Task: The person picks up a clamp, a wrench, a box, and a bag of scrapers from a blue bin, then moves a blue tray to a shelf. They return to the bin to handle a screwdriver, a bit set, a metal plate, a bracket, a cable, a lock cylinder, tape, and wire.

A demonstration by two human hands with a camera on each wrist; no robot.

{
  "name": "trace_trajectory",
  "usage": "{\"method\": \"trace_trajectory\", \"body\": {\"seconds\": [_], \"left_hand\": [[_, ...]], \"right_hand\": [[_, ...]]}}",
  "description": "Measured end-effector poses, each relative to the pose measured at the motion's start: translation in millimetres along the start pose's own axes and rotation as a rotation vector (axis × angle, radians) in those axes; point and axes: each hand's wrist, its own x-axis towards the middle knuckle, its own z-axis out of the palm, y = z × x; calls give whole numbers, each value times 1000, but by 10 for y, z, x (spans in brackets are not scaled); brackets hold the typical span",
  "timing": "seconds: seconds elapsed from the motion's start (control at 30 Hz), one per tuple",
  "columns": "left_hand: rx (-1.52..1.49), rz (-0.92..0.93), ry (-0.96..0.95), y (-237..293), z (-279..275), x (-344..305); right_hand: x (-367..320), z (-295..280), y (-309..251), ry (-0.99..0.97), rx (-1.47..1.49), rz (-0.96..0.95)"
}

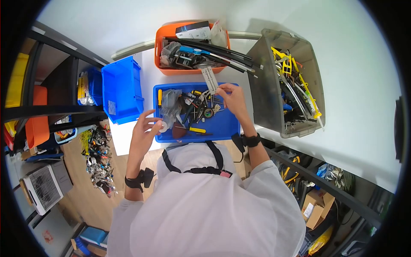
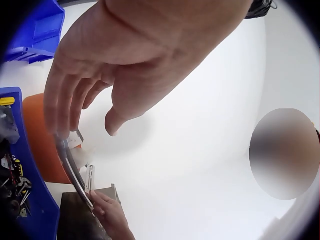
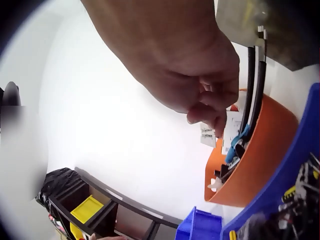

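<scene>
My right hand (image 1: 234, 102) pinches the lower end of a pale grey, slotted flat piece (image 1: 209, 79), raised between the blue tray (image 1: 229, 128) and the orange bin. The left wrist view also shows that slotted piece (image 2: 89, 177) upright in the right hand (image 2: 111, 216). My left hand (image 1: 143, 133), its fingers loosely bent and apart, hovers at the tray's left edge by a white roll (image 1: 163, 127); nothing shows in its grasp in the left wrist view. Inside the tray lie a yellow-handled screwdriver (image 1: 197, 130), a clear plastic bag (image 1: 170, 103) and several small tools and parts.
Behind the tray stands an orange bin (image 1: 188, 71) with black rods sticking out to the right. A blue bin (image 1: 122, 92) is at the left, and a tall grey crate (image 1: 267, 85) with yellow-framed items at the right. Dark shelving (image 1: 55, 112) runs along the left side.
</scene>
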Motion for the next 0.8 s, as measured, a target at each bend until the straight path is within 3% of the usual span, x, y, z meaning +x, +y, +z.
{"method": "trace_trajectory", "body": {"seconds": [0.07, 0.23, 0.3, 0.47, 0.53, 0.8], "left_hand": [[-8, 5, 10, -39, -39, -56], [22, -6, 67, -261, -168, -104], [71, 2, 98, -396, -231, -101], [45, -17, 95, -557, -318, -152], [32, -22, 92, -615, -359, -171], [44, -35, 125, -649, -438, -172]], "right_hand": [[218, -95, -4, 75, -292, -72], [768, -163, 42, 87, -573, -143], [924, -119, 60, 313, -1270, -582], [1177, 45, 27, 219, -1493, -681], [1267, 61, 118, 90, -1535, -789], [1306, 81, 395, 136, -1535, -838]]}}
